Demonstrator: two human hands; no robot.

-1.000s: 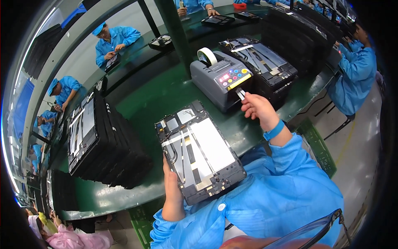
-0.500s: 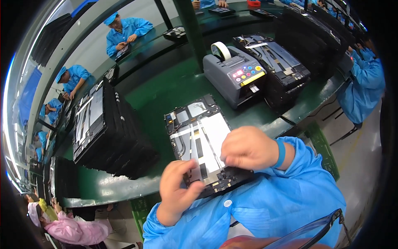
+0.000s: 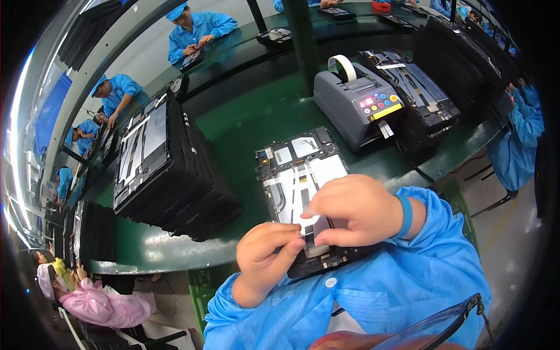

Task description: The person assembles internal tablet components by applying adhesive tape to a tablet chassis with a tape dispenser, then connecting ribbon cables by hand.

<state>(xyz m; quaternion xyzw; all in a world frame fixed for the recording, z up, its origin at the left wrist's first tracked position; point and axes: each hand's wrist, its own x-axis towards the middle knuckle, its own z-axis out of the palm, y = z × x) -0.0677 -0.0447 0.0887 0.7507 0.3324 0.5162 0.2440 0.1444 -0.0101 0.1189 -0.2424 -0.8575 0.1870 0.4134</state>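
An opened tablet [image 3: 280,175], a black frame with silver battery panels, thin strips and a ribbon cable, lies on the green table close to my body. My left hand [image 3: 265,254] is over its lower left part, thumb and forefinger pinched together. Just beside it, my right hand [image 3: 359,213] bends over the lower right part, forefinger and thumb curled toward the left fingertips. Whatever lies between the fingertips is too small and blurred to name. Dark circuit parts show along the tablet's near edge.
A grey tape dispenser [image 3: 359,108] with a white roll and coloured buttons stands beyond the tablet. Stacks of similar tablets rise at left [image 3: 175,175] and right [image 3: 414,87]. A green post [image 3: 303,46] stands behind. Co-workers in blue sit around the tables.
My left hand has come right, up to my right hand, and its parted fingers have closed into a pinch. The whole view has shifted, so the table things appear farther right.
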